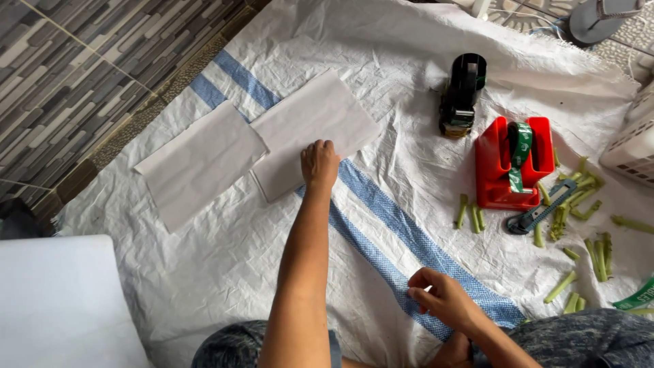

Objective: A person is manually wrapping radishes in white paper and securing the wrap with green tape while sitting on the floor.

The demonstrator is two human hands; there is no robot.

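Two bare hands in view. Left hand (319, 162): arm stretched forward, fingers held together and laid flat, palm down, on the near edge of a white rectangular paper sheet (315, 129); nothing is gripped, and the sheet runs out from under the fingertips toward the far side. Right hand (441, 297): drawn in close to the body, fingers loosely curled with thumb and forefinger near each other; whether anything is pinched between them cannot be told. It rests above the blue woven stripe (381, 218) of a white woven plastic sack cloth (225, 266) spread on the floor.

Just beside the pressed sheet, on its left and touching or slightly overlapping it, lies a second white rectangular paper sheet (199, 163).

To the right, well apart from both hands: a black tape dispenser (462, 95); nearer, a red plastic tape dispenser (512, 163) carrying a roll of green tape (521, 144); just beside it a grey-blue utility knife (541, 208); around these, scattered short green stalk pieces (579, 197).

Edges: grey patterned floor tiles (75, 75) at upper left, a white flat panel (61, 300) at lower left, a white plastic basket (633, 140) at far right, a grey sandal (599, 17) at top right.
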